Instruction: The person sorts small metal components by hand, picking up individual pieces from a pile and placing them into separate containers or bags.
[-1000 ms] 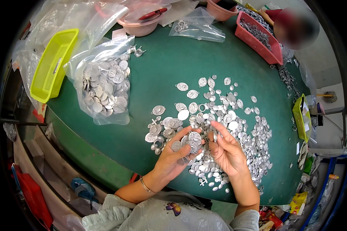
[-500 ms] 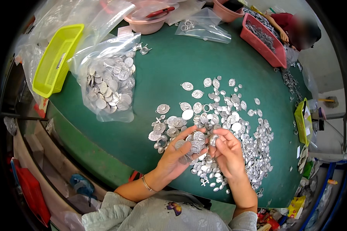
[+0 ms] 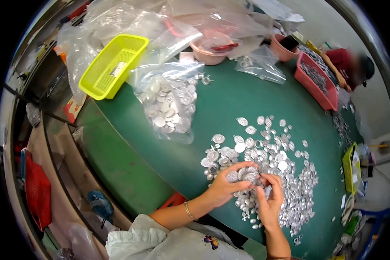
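- So the left hand [image 3: 228,185] is curled around a little stack of silver-coloured medals [image 3: 246,175], thumb over the near side, fingers underneath. They're up off the green worktop [image 3: 219,93], just above the near-left part of the loose pile [image 3: 300,186].
- Right hand [image 3: 271,200] is right up against that stack, thumb and fingertips drawn in close. Can't tell if it's pinching one piece or only touching; the fingers hide it.
- Handling-wise, I'd guess each medal is light, stiff metal, so no bending and hardly fragile. A whole handful probably gets a bit weighty.
- Flat faces look smooth enough to slide over each other, so a loose stack could fan out and spill imo.
- Best hold, I reckon: thumb and finger across the rim, or by the little loop on the ones that have it. Lying flat, they'd be fiddly to pick up.
- More medals sit in the clear plastic bag [image 3: 183,139] up to the left, near the yellow-green basket [image 3: 133,52]. That bag looks soft and floppy.
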A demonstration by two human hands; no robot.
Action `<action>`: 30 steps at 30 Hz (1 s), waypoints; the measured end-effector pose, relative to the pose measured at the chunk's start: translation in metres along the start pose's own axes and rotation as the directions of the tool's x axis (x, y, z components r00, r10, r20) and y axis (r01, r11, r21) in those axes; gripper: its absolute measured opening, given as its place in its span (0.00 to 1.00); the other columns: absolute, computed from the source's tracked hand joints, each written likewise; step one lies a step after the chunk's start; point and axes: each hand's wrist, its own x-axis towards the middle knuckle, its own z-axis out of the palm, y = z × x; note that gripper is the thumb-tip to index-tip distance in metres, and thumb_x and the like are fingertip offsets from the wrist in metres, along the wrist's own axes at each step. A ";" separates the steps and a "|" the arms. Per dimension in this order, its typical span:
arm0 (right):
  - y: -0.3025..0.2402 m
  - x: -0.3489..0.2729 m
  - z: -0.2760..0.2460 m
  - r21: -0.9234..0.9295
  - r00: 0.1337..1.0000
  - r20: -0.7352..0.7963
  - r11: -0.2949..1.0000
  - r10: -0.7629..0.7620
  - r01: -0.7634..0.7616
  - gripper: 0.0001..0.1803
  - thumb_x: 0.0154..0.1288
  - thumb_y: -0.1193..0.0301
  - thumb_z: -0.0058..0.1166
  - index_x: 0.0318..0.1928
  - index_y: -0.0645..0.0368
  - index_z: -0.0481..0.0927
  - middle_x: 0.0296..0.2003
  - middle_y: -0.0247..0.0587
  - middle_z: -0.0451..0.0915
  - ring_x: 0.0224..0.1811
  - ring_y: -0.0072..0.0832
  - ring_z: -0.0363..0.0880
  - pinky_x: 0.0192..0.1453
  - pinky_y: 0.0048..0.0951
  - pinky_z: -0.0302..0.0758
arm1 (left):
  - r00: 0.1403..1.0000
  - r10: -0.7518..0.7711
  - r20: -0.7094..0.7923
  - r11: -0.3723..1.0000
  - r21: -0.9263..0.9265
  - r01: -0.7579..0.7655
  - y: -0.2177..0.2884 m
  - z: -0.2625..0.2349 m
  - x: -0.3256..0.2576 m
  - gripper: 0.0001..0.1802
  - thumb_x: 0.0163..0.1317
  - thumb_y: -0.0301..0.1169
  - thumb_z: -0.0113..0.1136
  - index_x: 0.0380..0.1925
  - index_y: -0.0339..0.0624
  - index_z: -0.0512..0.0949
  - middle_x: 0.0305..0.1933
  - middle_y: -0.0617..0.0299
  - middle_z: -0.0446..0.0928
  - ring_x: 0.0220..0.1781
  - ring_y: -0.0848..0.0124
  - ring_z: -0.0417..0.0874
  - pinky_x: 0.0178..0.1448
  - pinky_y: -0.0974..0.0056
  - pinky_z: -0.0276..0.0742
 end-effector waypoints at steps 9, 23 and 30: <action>-0.010 -0.018 -0.002 0.077 0.996 0.023 0.994 -0.085 0.083 0.21 0.51 0.80 0.61 0.48 0.62 0.77 0.39 0.40 0.70 0.34 0.25 0.69 0.37 0.23 0.69 | 0.943 0.283 0.172 0.784 0.525 -0.331 0.005 0.013 -0.015 0.27 0.50 0.16 0.61 0.53 0.37 0.72 0.58 0.49 0.68 0.63 0.61 0.67 0.64 0.58 0.66; -0.031 -0.031 -0.006 0.067 0.992 -0.014 0.990 -0.124 0.124 0.19 0.46 0.82 0.65 0.42 0.65 0.78 0.40 0.45 0.74 0.40 0.33 0.75 0.43 0.29 0.73 | 0.881 0.353 0.315 0.549 0.693 -0.468 0.014 0.034 -0.031 0.24 0.47 0.17 0.62 0.48 0.36 0.75 0.55 0.50 0.71 0.58 0.60 0.73 0.60 0.59 0.68; -0.025 -0.031 -0.004 0.072 0.986 -0.028 0.983 -0.165 0.166 0.19 0.46 0.82 0.65 0.43 0.64 0.78 0.41 0.46 0.74 0.40 0.34 0.75 0.43 0.28 0.72 | 0.850 0.385 0.360 0.506 0.688 -0.521 0.013 0.034 -0.029 0.26 0.45 0.14 0.60 0.49 0.38 0.75 0.56 0.54 0.71 0.58 0.61 0.73 0.59 0.61 0.70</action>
